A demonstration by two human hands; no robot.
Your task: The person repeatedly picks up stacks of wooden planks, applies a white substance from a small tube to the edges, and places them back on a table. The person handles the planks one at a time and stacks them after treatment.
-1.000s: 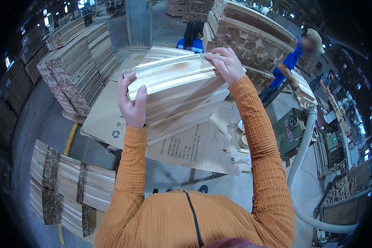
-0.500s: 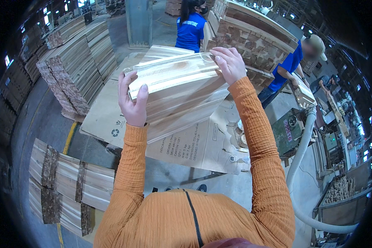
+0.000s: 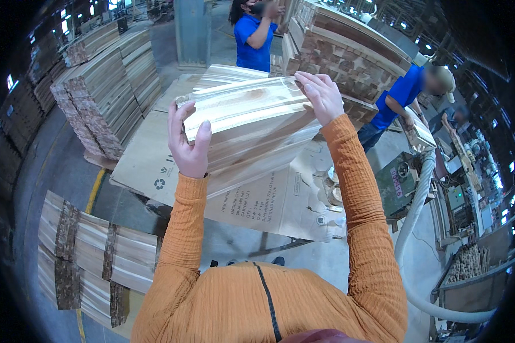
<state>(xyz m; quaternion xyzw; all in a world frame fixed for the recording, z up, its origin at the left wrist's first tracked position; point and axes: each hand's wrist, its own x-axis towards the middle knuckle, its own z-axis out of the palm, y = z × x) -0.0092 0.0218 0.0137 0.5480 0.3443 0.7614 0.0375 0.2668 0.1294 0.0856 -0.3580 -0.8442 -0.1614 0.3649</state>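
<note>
A pale wooden board (image 3: 247, 102) with streaked grain is held by its two ends above the worktable. My left hand (image 3: 189, 143) grips the left end, thumb on the near edge and fingers over the end. Gripping the far right corner, my right hand (image 3: 321, 102) has its fingers curled over the edge. Just below and nearer to me are more wooden boards (image 3: 257, 146) stacked flat; I cannot tell if they touch the held one. Under them lies a flattened cardboard sheet (image 3: 143, 150) with dark print, covering the table.
Tall board stacks stand at the far left (image 3: 111, 91) and far right (image 3: 349, 63). Another stack (image 3: 91, 251) sits at lower left. A grey hose (image 3: 413, 223) curves past a green machine (image 3: 400, 182) on the right. Two co-workers in blue shirts (image 3: 254, 43) (image 3: 400, 94) are beyond the table.
Both my hands and the board have shifted slightly right, and the board has tilted a little. The co-worker at the back has turned and raised their hands toward their head.
</note>
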